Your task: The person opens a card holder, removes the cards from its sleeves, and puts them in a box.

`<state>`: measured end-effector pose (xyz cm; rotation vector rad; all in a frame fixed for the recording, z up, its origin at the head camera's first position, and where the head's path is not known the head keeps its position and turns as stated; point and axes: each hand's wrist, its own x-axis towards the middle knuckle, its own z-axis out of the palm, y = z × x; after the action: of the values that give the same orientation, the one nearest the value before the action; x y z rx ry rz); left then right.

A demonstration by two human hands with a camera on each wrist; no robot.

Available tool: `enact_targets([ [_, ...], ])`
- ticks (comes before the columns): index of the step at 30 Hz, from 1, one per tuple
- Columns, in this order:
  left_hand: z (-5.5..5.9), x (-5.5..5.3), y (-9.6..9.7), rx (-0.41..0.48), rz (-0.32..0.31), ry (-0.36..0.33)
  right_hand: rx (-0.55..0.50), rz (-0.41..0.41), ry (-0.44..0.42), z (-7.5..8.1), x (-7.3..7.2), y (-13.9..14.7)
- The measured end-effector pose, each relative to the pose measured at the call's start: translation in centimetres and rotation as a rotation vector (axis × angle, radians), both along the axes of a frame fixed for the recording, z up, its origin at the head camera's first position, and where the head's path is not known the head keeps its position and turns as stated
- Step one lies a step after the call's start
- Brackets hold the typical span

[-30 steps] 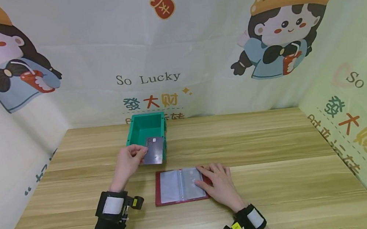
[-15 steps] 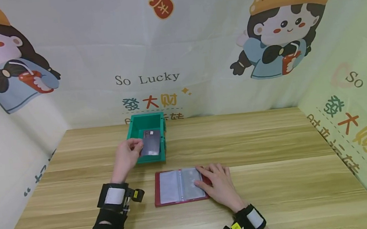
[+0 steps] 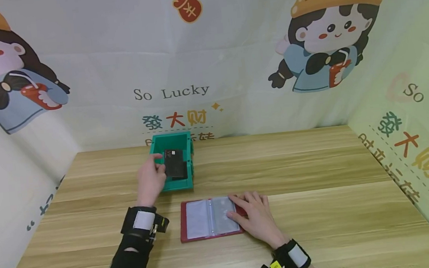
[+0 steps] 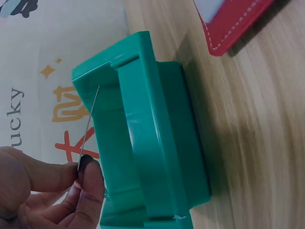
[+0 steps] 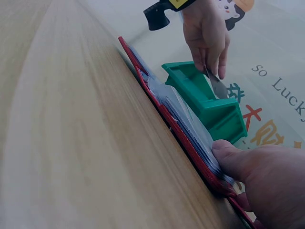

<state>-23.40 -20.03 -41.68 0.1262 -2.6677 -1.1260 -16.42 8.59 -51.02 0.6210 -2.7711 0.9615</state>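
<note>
My left hand (image 3: 150, 179) pinches a dark card marked VIP (image 3: 173, 160) between thumb and fingers. The card is over the green plastic bin (image 3: 170, 141); the left wrist view shows the card (image 4: 88, 129) edge-on, tilted at the bin's opening. My right hand (image 3: 256, 216) rests on the right side of an open red card holder (image 3: 197, 219) with clear sleeves. In the right wrist view its thumb (image 5: 228, 155) presses on the stacked sleeves (image 5: 183, 119), while the other fingers lie at the red cover, partly hidden.
The bin stands near the back of the wooden table (image 3: 299, 164), behind the card holder. A printed cloth (image 3: 238, 62) hangs behind the table and along its sides. Both wrists wear black straps with small cameras.
My left hand has moved away from me with the card, from the bin's near edge to over its inside. The card now looks darker. The right hand and card holder stay in place.
</note>
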Motion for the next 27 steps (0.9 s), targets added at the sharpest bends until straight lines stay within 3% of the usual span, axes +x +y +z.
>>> enact_targets([
  [5, -0.3, -0.5, 0.5, -0.055, -0.015, 0.03, -0.012, 0.005, -0.001, -0.1, -0.1, 0.0],
  [18, -1.4, -1.8, 1.5, -0.136, -0.002, -0.068, -0.008, 0.0, 0.0, -0.1, -0.2, 0.0],
  [27, -2.1, -2.1, 1.5, -0.159, 0.001, -0.112, -0.001, 0.001, 0.002, 0.0, -0.2, 0.0],
])
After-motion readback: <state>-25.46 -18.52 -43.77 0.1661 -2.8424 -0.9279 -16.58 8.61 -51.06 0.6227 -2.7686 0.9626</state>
